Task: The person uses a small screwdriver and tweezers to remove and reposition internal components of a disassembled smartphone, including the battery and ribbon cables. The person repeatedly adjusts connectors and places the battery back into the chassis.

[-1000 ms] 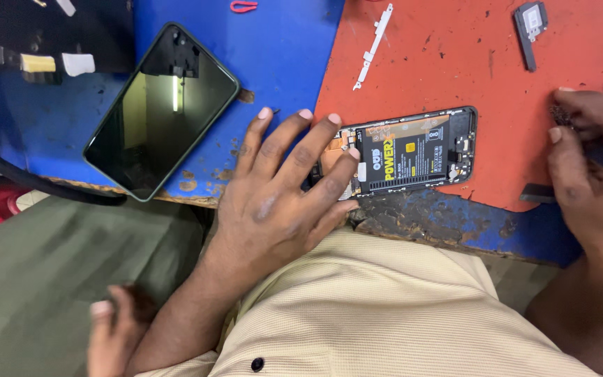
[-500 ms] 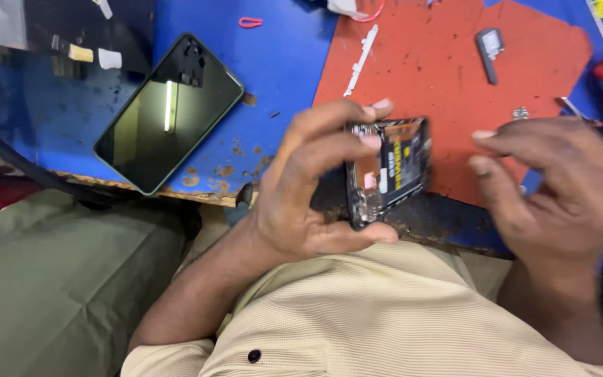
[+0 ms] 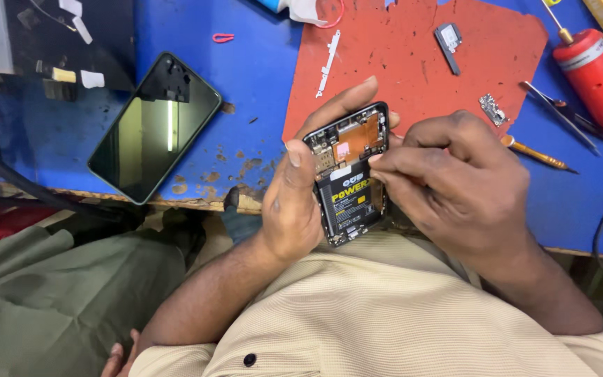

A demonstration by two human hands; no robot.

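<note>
Black opened phone (image 3: 349, 174) gripped, left hand (image 3: 294, 202).

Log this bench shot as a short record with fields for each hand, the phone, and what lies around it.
left hand: grips the opened black phone with exposed battery and circuit board, lifted off the bench
right hand: fingertips on the phone's right edge
mat: red worn work mat on blue bench
left of mat: dark glossy phone back cover
on mat: white plastic strip, small grey parts
right side: red cylindrical tool, metal tweezers
</note>
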